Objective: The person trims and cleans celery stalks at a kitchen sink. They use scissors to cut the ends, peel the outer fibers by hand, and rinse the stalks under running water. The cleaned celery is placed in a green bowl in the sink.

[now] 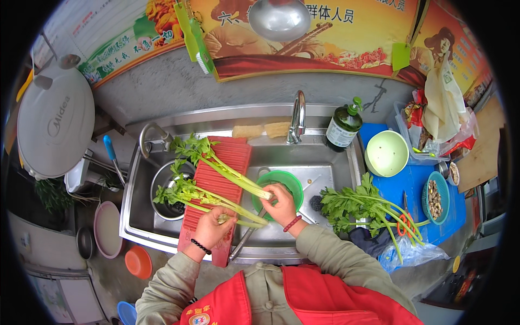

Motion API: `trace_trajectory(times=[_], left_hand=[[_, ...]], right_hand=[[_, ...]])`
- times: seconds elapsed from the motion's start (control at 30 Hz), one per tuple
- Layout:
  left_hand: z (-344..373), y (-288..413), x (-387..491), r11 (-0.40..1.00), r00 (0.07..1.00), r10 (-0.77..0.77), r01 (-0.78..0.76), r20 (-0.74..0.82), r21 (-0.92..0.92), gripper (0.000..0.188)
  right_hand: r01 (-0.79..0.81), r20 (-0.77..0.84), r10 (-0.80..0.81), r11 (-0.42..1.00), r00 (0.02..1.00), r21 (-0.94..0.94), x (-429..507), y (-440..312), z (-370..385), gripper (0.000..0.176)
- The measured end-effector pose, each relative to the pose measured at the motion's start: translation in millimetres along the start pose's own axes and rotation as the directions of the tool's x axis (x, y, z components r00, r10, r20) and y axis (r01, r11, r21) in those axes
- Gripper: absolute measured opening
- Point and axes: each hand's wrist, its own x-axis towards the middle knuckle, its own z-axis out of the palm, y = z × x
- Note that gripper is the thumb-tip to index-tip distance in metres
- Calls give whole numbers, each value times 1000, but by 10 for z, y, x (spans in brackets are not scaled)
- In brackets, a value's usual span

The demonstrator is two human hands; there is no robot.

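Observation:
My right hand [280, 202] holds the cut end of a celery stalk [239, 178] above a green plastic basin [300, 191] in the steel sink. The stalk's leaves reach up and left across a ridged red board [227, 152] that lies over the sink. Lower down, my left hand [215, 225] pinches something small and pale at more celery stalks [243, 213], whose leaves lie over the board's left edge. A metal-bladed tool or bar [243, 243] leans between board and basin; its upper part is hidden by the stalks and my hand.
Behind the sink stand a curved faucet [300, 118] and a green pump bottle [343, 128]. At right, more leafy celery [361, 203] lies near orange-handled scissors [402, 224], a pale green bowl [386, 154] and a teal basket [426, 215]. A steel pot [156, 203] sits in the left basin.

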Motion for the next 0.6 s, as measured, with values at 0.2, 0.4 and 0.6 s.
trace_trajectory(times=[0.2, 0.4, 0.6], left_hand=[[360, -92, 437, 962, 973, -229, 226, 3, -154, 30], [440, -233, 496, 543, 779, -573, 594, 256, -593, 30], [489, -314, 391, 523, 734, -599, 661, 319, -538, 30]], right_hand=[[29, 42, -31, 999, 999, 42, -2, -193, 16, 25], [-323, 195, 265, 861, 944, 394, -65, -124, 67, 25], [-790, 512, 647, 603, 565, 111, 78, 2, 96, 37]])
